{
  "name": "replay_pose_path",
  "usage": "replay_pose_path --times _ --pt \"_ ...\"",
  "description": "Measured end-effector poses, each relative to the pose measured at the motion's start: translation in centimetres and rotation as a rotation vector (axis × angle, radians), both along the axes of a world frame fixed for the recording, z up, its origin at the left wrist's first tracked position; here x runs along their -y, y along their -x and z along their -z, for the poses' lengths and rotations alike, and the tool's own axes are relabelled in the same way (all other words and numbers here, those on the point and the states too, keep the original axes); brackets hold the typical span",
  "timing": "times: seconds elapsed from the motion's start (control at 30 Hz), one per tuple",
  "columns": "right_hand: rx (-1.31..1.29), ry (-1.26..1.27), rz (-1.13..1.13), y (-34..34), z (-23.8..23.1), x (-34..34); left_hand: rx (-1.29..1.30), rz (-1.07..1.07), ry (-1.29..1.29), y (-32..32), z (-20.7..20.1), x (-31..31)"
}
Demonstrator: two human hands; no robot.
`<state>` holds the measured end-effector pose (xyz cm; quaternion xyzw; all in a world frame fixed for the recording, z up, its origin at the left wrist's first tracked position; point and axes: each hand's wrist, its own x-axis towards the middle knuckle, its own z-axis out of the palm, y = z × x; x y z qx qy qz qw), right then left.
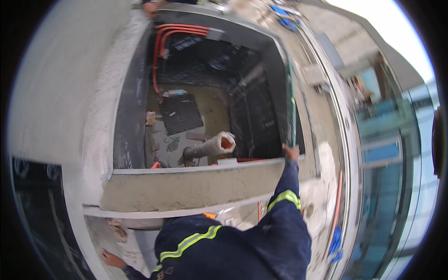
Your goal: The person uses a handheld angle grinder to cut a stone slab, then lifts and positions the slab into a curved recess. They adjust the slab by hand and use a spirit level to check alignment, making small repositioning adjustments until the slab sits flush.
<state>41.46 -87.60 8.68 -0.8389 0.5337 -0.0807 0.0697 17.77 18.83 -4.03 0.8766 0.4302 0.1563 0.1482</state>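
Note:
My right hand (291, 152), at the end of a stretched-out arm, is closed round the near end of a long, thin green bar (292, 107). The bar lies along the right rim of a deep pit lined with black sheet (252, 112). My left hand (112, 258) is low at the left, beside a pale concrete ledge (95, 242). Its fingers look curled; what they hold, if anything, is too small to make out. Between my body and the pit runs a grey mortar-covered wall top (186, 190).
A wrapped pipe (210, 147) with an orange mouth rises from the pit, near a black grate (181, 114). Orange conduits (182, 29) bend along its far-left corner. Another person's hand (151, 8) is at the far rim. Glass panels (380, 186) stand right.

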Motion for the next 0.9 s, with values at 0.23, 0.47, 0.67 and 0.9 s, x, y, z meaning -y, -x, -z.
replay_pose_path --times 0.23,0.47,0.67,0.9 --pt "-0.274 -0.055 0.066 0.9 1.4 -2.1 0.226 0.176 0.1 -9.8 -3.8 -3.0" --pt "0.441 -0.57 -0.22 -1.2 -2.2 -5.7 0.282 0.251 0.047 -14.3 -2.7 2.9" --pt "0.577 -0.635 -0.482 -2.0 -10.7 -22.6 0.306 0.198 -0.016 -15.8 -3.0 6.2" --pt "0.507 -0.715 -0.677 -5.4 -7.6 -35.1 0.403 0.137 0.038 -17.5 -3.6 7.7"
